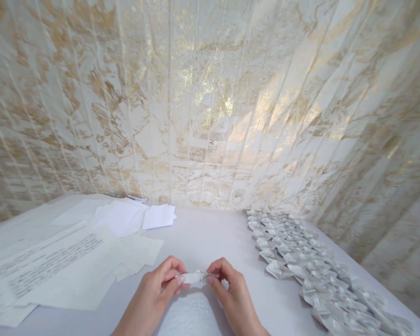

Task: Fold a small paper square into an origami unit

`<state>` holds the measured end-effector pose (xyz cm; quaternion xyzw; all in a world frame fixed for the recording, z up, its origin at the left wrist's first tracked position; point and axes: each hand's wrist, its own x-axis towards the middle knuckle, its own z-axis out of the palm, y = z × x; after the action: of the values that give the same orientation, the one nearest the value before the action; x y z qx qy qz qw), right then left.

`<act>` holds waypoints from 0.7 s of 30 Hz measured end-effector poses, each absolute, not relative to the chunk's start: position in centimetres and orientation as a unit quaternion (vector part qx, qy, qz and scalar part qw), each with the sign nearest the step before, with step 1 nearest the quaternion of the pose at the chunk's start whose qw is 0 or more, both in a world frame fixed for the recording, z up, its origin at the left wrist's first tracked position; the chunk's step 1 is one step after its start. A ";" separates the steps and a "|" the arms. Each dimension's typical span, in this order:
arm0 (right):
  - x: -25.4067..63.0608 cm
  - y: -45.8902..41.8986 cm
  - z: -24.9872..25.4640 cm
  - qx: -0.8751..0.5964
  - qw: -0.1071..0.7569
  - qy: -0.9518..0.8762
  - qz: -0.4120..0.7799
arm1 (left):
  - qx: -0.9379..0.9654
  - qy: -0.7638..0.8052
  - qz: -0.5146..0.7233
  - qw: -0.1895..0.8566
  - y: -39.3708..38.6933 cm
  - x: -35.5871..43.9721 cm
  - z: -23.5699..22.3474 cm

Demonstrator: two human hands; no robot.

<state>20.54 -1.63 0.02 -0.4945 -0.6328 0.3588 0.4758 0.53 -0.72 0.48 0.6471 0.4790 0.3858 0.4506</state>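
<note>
Both hands meet low in the middle of the head view, over a pale table [210,233]. My left hand [159,287] and my right hand [227,287] each pinch one end of a small folded white paper piece [195,278], fingers curled and pressed on it. Just beneath the hands lies a white embossed sheet [191,315]. To the right, several similar folded white paper pieces [311,266] lie in overlapping rows on the table.
Loose white sheets [126,217] and a large printed page [49,263] cover the table's left side. A wall with a gold and white marbled pattern [210,102] rises right behind the table and wraps round on the right.
</note>
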 end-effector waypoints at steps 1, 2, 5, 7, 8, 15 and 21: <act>20.6 -1.6 0.0 -0.493 0.473 -0.635 0.361 | 0.650 0.477 0.387 0.449 -0.6 0.4 0.3; 20.6 -1.6 -0.1 -0.492 0.472 -0.634 0.365 | 0.651 0.475 0.389 0.447 -0.5 0.4 0.1; 20.7 -1.5 -0.3 -0.486 0.479 -0.622 0.385 | 0.658 0.471 0.391 0.438 -0.3 0.2 -0.3; 20.8 -1.3 -0.4 -0.487 0.485 -0.613 0.389 | 0.671 0.472 0.383 0.424 -0.3 0.2 -0.3; 20.9 -1.2 -0.5 -0.491 0.485 -0.613 0.384 | 0.678 0.473 0.379 0.416 -0.3 0.2 -0.3; 21.4 -0.7 -1.1 -0.556 0.382 -0.677 0.294 | 0.712 0.450 0.356 0.405 -0.8 0.4 -0.3; 21.4 -0.7 -1.5 -0.545 0.380 -0.690 0.288 | 0.739 0.424 0.348 0.392 -1.3 0.8 -0.2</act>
<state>21.39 -0.74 -1.46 -0.5450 -0.6898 0.2875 0.3802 0.79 -1.34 -0.22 0.7390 0.4240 0.3476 0.3916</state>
